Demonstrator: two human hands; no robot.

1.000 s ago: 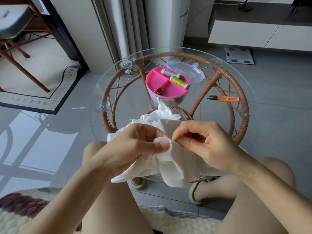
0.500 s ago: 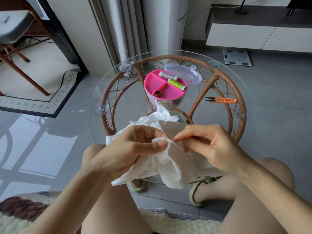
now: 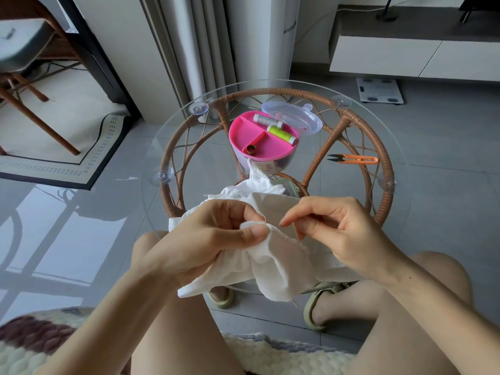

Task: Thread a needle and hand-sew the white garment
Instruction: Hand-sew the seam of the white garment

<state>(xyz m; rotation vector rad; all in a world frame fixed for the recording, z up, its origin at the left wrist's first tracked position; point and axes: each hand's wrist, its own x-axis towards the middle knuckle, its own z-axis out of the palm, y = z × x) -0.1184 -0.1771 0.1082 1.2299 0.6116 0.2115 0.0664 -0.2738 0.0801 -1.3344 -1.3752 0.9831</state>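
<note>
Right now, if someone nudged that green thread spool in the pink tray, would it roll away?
Probably only slightly: the green thread spool lies on its side, but the raised rim of the pink tray would likely stop it. Being small, it is probably light.

Left hand [image 3: 216, 234]: fingers curled, thumb clamping white garment [image 3: 281, 263]. Right hand [image 3: 332, 228]: thumb and forefinger pinched tip to tip, other fingers loosely bent.
</note>
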